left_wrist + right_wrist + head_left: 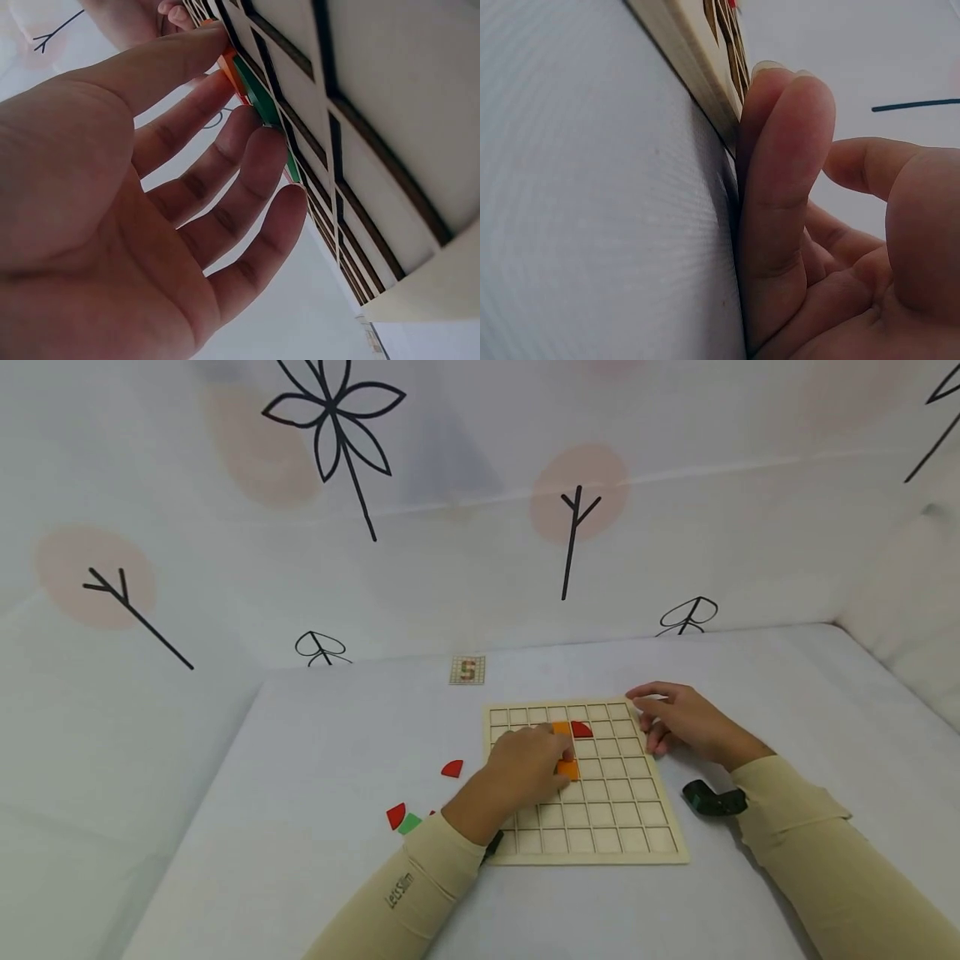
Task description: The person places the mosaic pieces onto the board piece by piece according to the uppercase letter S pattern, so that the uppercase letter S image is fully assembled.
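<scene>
My left hand is over the wooden grid board, its thumb and index finger pinching an orange square tile low against the grid. A second orange tile sits farther back, beside a red quarter-circle tile. Under the other left fingers, green tiles show in the left wrist view; from the head they are hidden. At the board's right edge, my right hand rests with loosely bent fingers, fingertips against the rim and nothing held.
Left of the board lie loose red quarter-circle tiles and a green tile, partly near my left forearm. A small pattern card lies behind the board on the white cloth. Dark wrist devices are strapped at both wrists.
</scene>
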Available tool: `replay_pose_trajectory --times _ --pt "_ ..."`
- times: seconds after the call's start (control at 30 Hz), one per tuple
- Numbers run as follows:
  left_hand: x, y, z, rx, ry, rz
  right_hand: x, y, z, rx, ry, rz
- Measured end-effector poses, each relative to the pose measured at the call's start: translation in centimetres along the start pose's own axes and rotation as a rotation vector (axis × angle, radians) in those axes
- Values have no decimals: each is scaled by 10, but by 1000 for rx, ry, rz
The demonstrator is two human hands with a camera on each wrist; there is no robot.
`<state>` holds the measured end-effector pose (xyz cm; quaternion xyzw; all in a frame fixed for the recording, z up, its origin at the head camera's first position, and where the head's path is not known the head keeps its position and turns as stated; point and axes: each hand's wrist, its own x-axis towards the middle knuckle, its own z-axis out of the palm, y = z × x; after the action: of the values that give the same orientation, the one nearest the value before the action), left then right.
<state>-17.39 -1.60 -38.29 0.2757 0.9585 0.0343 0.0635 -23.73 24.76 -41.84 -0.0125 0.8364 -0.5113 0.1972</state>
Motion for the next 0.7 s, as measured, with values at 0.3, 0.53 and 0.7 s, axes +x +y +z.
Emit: replay_pose_trajectory --times 0.3,0.53,0.7 --pt "0 -1 2 16 6 -8 0 -2 2 -3 -6 -10" --pt "1 -3 4 5 34 2 1 0 1 -13 8 -4" --pt "2 -3 3 -20 28 4 1 1 -1 -15 6 3"
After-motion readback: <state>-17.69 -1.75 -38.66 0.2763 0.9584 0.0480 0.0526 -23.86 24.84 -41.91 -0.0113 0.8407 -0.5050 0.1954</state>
